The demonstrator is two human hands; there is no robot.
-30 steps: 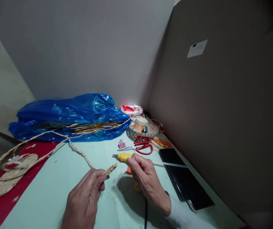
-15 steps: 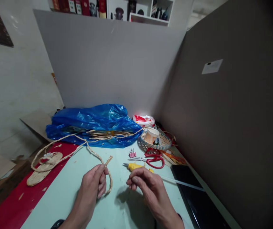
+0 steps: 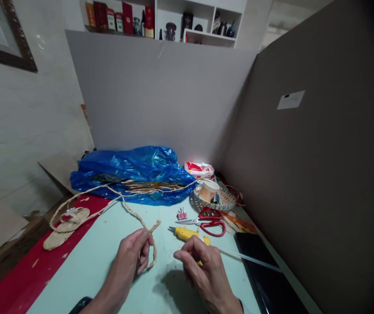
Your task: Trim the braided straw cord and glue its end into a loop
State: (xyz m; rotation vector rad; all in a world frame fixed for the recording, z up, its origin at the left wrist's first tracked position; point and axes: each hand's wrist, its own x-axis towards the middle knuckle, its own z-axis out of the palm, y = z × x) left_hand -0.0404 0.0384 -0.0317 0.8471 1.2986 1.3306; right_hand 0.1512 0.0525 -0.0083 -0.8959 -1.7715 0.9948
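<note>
My left hand pinches a braided straw cord near its end, where the cord crosses itself and forms a small loop below the fingers. From there the cord runs back to the blue bag and curves left in a wide loop. My right hand is beside a yellow glue gun, fingers curled, with thumb and forefinger close together; nothing shows between them. The glue gun lies on the table with a long clear glue stick out of its back. Red-handled scissors lie just behind it.
A blue plastic bag with straw strips lies at the back. A basket holds a paper cup. Woven soles rest on red cloth at left, a pink clip mid-table, a black flat object at right.
The view has tilted up slightly. My right hand has turned a little, its thumb now pointing further left, and more of the glue gun shows. My left hand keeps its hold on the cord.
</note>
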